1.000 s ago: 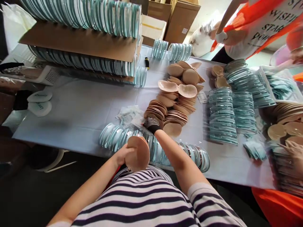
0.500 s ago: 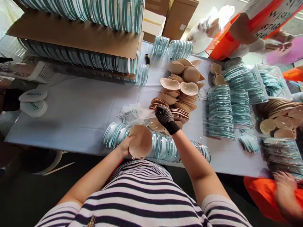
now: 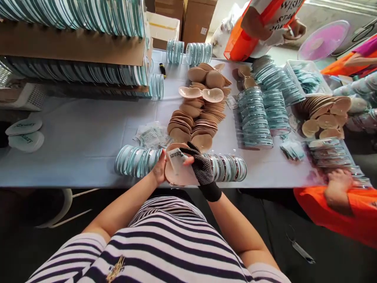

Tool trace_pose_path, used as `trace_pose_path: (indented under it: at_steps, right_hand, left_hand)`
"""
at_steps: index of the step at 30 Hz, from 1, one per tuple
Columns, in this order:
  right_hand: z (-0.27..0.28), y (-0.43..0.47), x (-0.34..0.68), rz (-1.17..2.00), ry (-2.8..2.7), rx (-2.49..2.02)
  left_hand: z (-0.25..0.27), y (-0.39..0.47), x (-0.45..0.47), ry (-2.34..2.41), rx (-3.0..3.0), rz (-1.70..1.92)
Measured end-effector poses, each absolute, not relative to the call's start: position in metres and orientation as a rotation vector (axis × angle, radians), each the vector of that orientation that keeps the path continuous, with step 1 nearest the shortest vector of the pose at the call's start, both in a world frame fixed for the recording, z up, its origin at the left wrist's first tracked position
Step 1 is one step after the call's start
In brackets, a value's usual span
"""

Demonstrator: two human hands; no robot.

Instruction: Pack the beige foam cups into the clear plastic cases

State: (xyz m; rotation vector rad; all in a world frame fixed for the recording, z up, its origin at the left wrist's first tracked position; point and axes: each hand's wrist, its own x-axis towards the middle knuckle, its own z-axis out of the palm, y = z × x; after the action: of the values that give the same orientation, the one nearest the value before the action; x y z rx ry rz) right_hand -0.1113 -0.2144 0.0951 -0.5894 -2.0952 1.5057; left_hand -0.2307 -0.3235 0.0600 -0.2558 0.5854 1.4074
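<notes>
My bare left hand (image 3: 159, 169) grips the left edge of a beige stick-on bra cup (image 3: 184, 179) near the table's front edge. In my right hand (image 3: 200, 167), in a black dotted glove with bare fingertips, is a small white printed packet (image 3: 176, 156), held against the cup's face. Behind lies a loose pile of similar packets (image 3: 151, 135). Nested beige bra cups (image 3: 203, 127) run back from there in two columns. Round clear cases (image 3: 137, 161) stand on edge in a row on both sides of the cup, which hides the row's middle.
Cartons of cases (image 3: 73, 70) are stacked at the back left. Piled cases (image 3: 255, 118) and a white basket (image 3: 308, 78) of packets stand at the right. Co-workers in orange are at the back and right; one hand (image 3: 340, 179) rests by cases. White oval pieces (image 3: 25, 135) lie far left.
My right hand has come from beside the packet pile toward me, bringing the packet onto the cup. My left hand still holds the cup. The view has shifted to the right.
</notes>
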Motion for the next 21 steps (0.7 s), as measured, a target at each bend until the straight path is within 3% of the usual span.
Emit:
trace_pose_path:
  at_steps: [7,11,15,21]
  right_hand:
    - [0.079,-0.231,-0.060,0.897,-2.577,-0.881]
    - [0.077,-0.246,-0.047,0.812,-2.596,-0.929]
    - [0.082,-0.265,-0.046,1.140,-2.395,-0.962]
    - [0.050,-0.326,-0.051,1.903,-1.523,-0.913]
  left_hand:
    - [0.063,-0.346,-0.200,0.724,-0.176,1.327]
    - [0.055,-0.351,-0.195,0.879,-0.067,1.172]
    - [0.048,-0.352,-0.199,1.074,-0.050,1.143]
    - [0.042,-0.356,-0.228,1.105,-0.367,1.207]
